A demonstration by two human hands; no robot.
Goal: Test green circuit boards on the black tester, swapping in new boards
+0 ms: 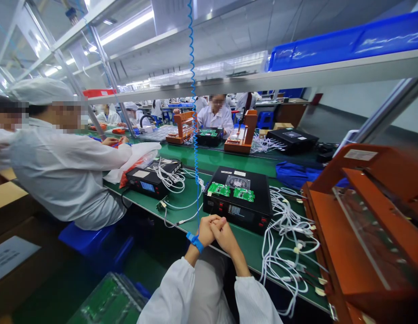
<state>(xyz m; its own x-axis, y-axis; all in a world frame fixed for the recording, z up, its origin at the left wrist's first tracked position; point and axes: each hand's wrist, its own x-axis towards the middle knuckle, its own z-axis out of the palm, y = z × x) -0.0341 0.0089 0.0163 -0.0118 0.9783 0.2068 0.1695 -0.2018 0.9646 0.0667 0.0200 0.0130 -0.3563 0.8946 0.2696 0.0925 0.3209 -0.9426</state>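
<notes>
My left hand [208, 228], with a blue wrist strap [195, 242] at its wrist, is clasped with my right hand [224, 235] at the table's front edge, above my lap. The fingers of both are closed and folded together, and no object shows in them. Just beyond them stands a black box-shaped device [239, 211] with red buttons and a small display. Two green circuit boards, a left one [219, 189] and a right one [244, 194], lie on its top beside a round fan grille. A blue coiled cord [195, 153] hangs down to the strap.
White cables [283, 234] lie tangled right of the device, beside a large orange fixture [357, 234]. Another black device [155, 177] with cables stands left. A co-worker [67, 153] sits at left, another [215, 114] across the table. A shelf [242, 83] spans overhead.
</notes>
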